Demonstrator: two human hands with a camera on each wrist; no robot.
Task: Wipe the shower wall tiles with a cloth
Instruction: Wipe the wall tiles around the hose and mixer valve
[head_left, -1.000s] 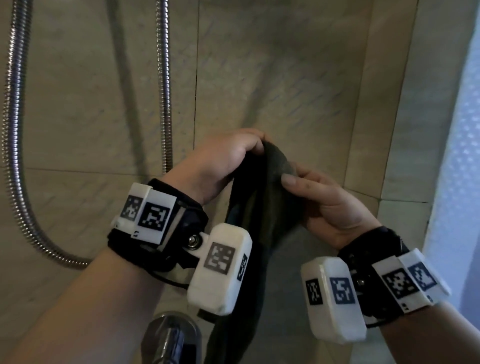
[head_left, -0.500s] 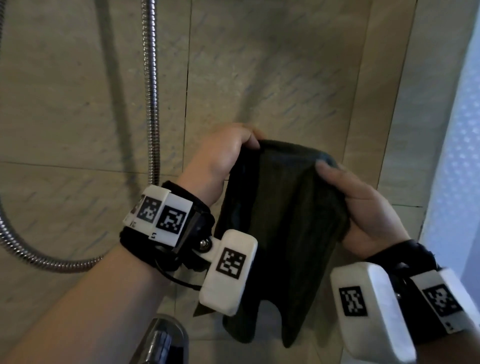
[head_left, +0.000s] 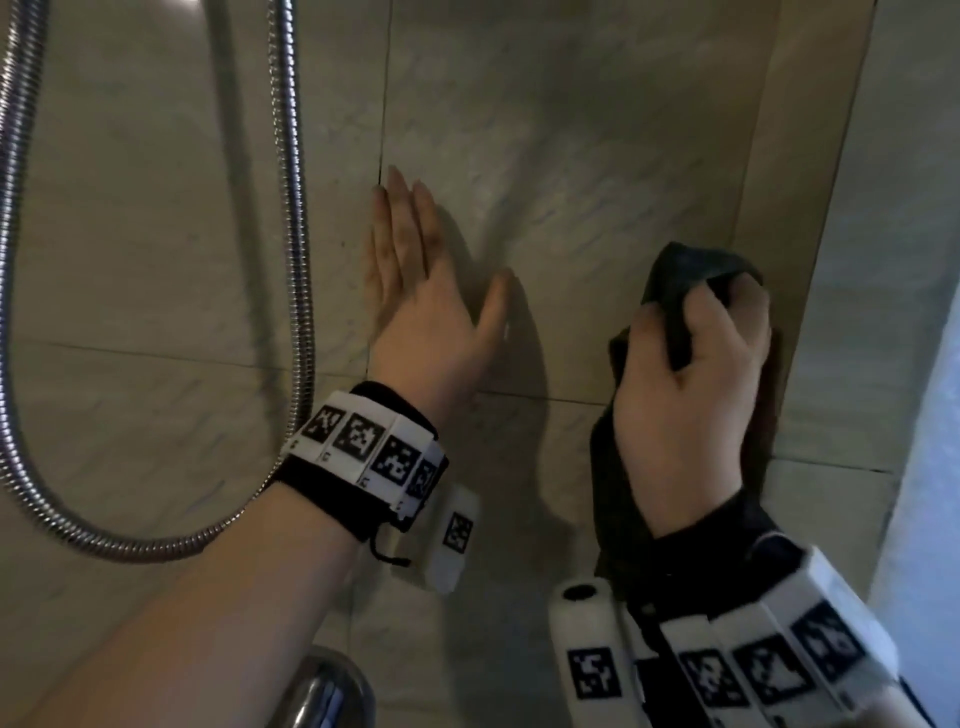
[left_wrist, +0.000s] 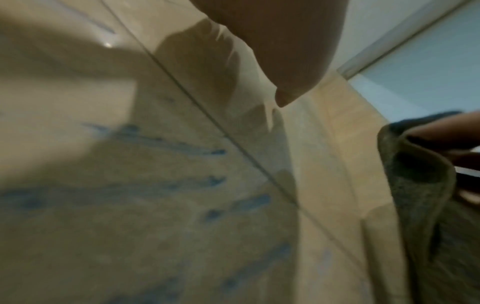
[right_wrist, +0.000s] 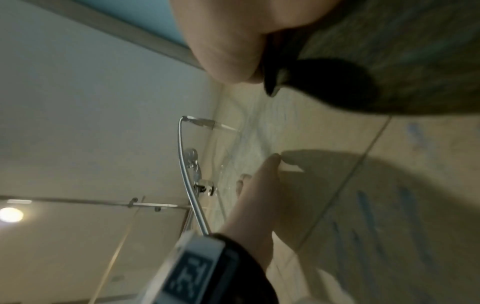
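A second ago both my hands held the cloth (head_left: 675, 291) spread between them — now my left hand (head_left: 421, 306) has let go and lies flat, fingers straight, on the wall tiles (head_left: 571, 156). My right hand (head_left: 691, 384) alone clenches the bunched cloth against the tiles near the corner, so wiping can start — its long axis hangs vertically, tail pointing down.
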